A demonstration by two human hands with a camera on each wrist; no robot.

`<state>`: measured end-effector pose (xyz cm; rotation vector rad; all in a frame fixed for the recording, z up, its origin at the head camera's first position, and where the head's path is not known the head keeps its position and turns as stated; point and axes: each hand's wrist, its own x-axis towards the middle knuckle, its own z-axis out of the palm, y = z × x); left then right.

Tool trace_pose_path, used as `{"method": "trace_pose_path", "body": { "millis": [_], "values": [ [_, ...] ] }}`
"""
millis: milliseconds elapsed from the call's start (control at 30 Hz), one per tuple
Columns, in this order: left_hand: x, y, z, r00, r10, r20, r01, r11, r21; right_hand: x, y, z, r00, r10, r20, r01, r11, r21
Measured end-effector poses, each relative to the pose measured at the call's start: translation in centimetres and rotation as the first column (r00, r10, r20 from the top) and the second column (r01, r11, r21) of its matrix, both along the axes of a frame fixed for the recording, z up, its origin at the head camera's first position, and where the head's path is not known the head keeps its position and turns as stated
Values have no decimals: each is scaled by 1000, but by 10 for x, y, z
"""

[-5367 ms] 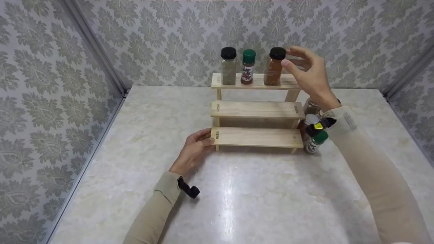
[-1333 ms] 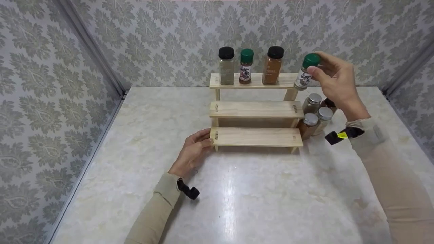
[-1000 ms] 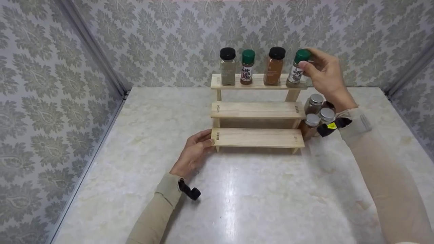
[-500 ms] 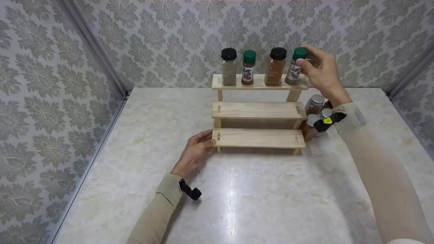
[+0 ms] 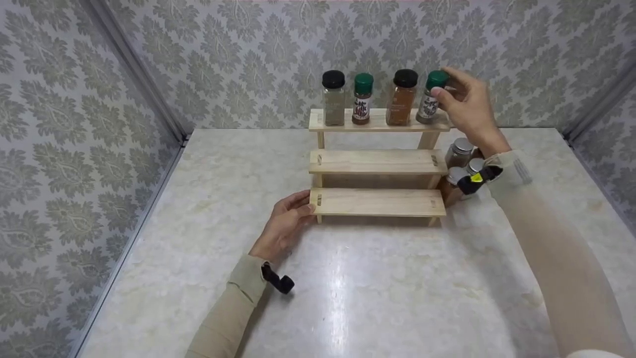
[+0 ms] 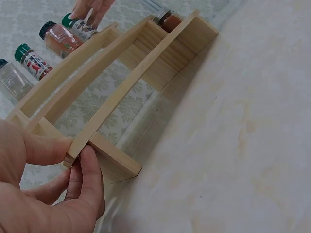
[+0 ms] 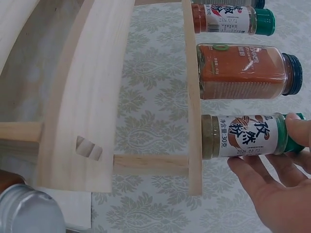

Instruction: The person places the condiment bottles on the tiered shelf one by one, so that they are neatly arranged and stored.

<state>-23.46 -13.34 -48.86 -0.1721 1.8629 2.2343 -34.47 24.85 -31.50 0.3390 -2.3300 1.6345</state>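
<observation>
A three-tier wooden rack [image 5: 377, 202] stands on the table. My left hand [image 5: 285, 223] pinches the left end of its lowest shelf between thumb and fingers, as the left wrist view shows. At the right end of the top shelf, my right hand [image 5: 469, 107] holds a small green-capped spice jar [image 5: 428, 105] by its cap and upper side; its base is on the shelf. Left of it on that shelf stand a black-capped jar of orange-brown powder [image 5: 400, 105], another green-capped jar [image 5: 361, 107] and a black-capped jar of grey-green contents [image 5: 334, 107].
Beside the rack's right end several silver-capped jars [image 5: 459, 149] stand on the table [image 5: 238, 169], partly hidden by my right wrist. Patterned walls [image 5: 268, 59] rise behind and at the sides. The middle and lowest shelves bear no jars.
My right hand has brought the green-capped jar from beside the rack onto the top shelf's right end, then shifted it slightly left toward the orange-brown jar. My left hand has stayed on the rack.
</observation>
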Motion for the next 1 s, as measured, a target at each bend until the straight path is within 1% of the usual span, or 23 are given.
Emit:
{"method": "trace_pose_path", "body": {
  "millis": [100, 267, 400, 533, 633, 767, 1000],
  "values": [
    [0, 1, -1, 1000, 2, 5, -2, 1000, 7, 2, 3, 3, 1000, 7, 21, -7, 1000, -4],
    [-1, 0, -2, 1000, 3, 0, -3, 1000, 26, 10, 9, 6, 1000, -7, -1, 7, 1000, 11],
    [0, -2, -1, 1000, -9, -13, 10, 1000, 22, 18, 14, 7, 1000, 1, -16, -1, 1000, 16],
    [0, -4, 0, 1000, -13, -20, 13, 1000, 5, 28, 20, 6, 1000, -3, -22, 5, 997, 71],
    [-1, -4, -1, 1000, -11, -22, 11, 1000, 4, 36, 26, 3, 1000, -5, -23, 7, 995, 101],
    [-1, -2, -2, 1000, -12, -18, 13, 1000, 8, 45, 37, -3, 1000, 3, -31, 0, 995, 104],
    [-3, 1, -3, 1000, -2, -11, 2, 1000, 9, 58, 57, -17, 998, -19, -61, 27, 991, 132]
  ]
}}
